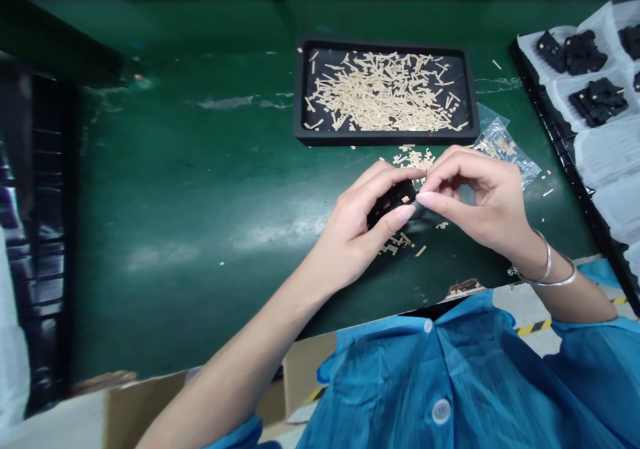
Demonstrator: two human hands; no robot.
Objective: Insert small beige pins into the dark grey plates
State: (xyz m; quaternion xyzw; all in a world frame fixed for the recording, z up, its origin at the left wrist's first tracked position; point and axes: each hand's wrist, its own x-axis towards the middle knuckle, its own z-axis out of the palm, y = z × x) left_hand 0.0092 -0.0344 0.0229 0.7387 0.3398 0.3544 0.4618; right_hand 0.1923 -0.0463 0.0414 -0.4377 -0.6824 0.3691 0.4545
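A small black part (391, 204) with a pale piece on it is gripped between the thumb and fingers of my left hand (350, 226). My right hand (475, 199) is at the part's right end, its thumb and index finger pinched together; whatever sits between those fingertips is too small to make out. Small pale pieces (415, 159) lie on the green table just behind the hands, and more pale strips (397, 244) lie in front of the black part.
A black tray (385, 138) full of pale strips stands behind the hands. Beside it lies a clear plastic bag (517, 159) with pale bits. At the right, a white compartment tray (605, 152) holds several black parts (585, 52). Dark racks (50, 236) stand at the left.
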